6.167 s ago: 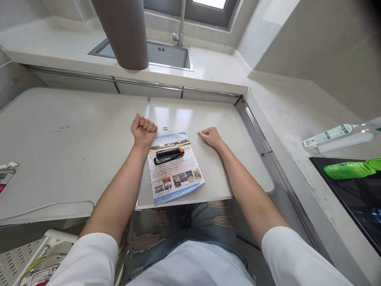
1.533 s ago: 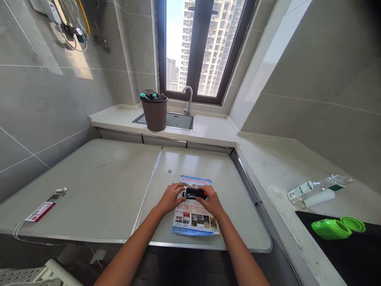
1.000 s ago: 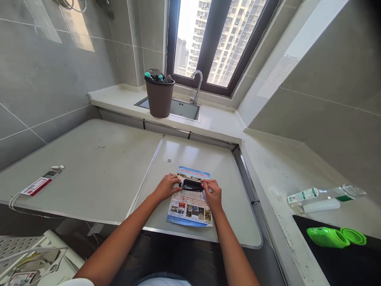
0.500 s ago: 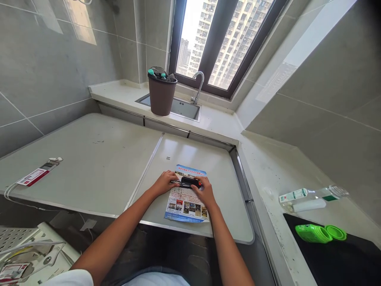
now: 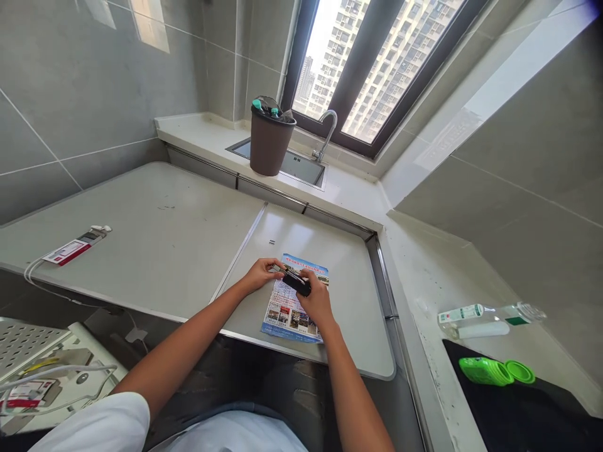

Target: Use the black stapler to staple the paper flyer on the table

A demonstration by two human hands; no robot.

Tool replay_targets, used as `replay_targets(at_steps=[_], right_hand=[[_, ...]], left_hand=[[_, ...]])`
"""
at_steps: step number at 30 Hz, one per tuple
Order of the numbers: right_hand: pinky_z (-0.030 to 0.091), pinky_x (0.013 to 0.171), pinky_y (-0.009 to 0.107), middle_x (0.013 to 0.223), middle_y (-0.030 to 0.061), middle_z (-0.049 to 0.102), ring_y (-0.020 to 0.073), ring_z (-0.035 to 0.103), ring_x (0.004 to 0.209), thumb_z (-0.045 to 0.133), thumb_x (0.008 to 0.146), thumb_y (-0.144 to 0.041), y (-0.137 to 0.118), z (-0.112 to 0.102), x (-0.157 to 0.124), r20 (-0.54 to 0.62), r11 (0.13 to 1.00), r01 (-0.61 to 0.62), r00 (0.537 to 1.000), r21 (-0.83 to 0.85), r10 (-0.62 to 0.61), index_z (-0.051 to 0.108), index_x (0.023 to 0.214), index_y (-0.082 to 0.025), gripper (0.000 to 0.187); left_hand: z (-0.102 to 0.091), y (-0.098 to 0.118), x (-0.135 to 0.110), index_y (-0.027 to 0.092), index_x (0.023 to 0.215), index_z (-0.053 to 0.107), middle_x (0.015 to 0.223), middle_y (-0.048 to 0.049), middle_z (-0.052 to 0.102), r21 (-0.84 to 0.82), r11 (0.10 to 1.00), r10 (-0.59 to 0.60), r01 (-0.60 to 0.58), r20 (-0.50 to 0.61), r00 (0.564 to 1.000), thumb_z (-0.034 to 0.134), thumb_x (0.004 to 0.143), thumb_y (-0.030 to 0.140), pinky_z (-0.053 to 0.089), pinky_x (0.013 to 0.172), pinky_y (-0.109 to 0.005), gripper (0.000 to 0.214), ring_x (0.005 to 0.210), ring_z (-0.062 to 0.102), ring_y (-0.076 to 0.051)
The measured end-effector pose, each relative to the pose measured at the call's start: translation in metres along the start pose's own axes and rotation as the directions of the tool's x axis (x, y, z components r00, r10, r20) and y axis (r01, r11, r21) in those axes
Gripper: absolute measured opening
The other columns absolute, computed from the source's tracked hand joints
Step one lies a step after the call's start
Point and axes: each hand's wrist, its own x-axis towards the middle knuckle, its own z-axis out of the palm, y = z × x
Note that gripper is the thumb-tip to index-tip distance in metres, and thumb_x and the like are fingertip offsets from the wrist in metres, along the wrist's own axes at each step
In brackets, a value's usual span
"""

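A black stapler is lifted a little above a printed flyer that lies on the white table. My right hand is closed around the stapler's near end. My left hand pinches its far end at the flyer's upper left corner. Both forearms reach in from the bottom of the view. The stapler's underside is hidden by my fingers.
A brown bin stands by the sink and tap under the window. A red-and-white card with a cable lies far left. On the right counter lie a clear bottle and green containers.
My hands went from fists beside the flyer to the stapler, then raised and turned it off the paper. The view tipped up from the table to the window.
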Motion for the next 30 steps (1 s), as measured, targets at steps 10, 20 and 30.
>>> replay_targets(at_steps=[10,20,30], right_hand=[[0.049,0.092,0.044,0.116,0.0112,0.065,0.0312,0.060,0.106,0.055,0.071,0.000,-0.025,0.012,-0.008,-0.060,0.943,0.027,0.997,-0.333,-0.050,0.056,0.146,-0.029,0.081],[0.043,0.095,0.050,0.126,0.0146,0.060,0.0342,0.050,0.114,0.051,0.074,0.004,-0.035,0.018,-0.013,-0.078,0.839,0.106,0.982,-0.534,-0.174,0.047,0.155,-0.030,0.087],[0.042,0.091,0.050,0.124,0.0152,0.061,0.0336,0.048,0.109,0.046,0.083,0.001,-0.028,0.010,-0.007,-0.071,0.780,0.166,0.963,-0.604,-0.260,0.044,0.157,-0.031,0.081]], left_hand=[[0.000,-0.011,0.000,0.015,0.111,0.063,0.099,-0.0073,0.078,-0.438,0.882,-0.173,0.175,0.046,0.984,0.096,0.066,0.033,0.055,0.094,-0.034,0.058,0.090,0.074,-0.018],[-0.004,-0.012,0.000,0.010,0.106,0.073,0.114,-0.0123,0.076,-0.637,0.721,-0.252,0.272,0.124,0.960,0.079,0.088,0.021,0.045,0.117,-0.038,0.022,0.110,0.071,-0.019],[-0.004,-0.009,0.000,0.009,0.112,0.074,0.121,-0.0144,0.075,-0.650,0.709,-0.206,0.273,0.179,0.962,0.076,0.090,0.021,0.045,0.117,-0.038,0.025,0.116,0.070,-0.021]])
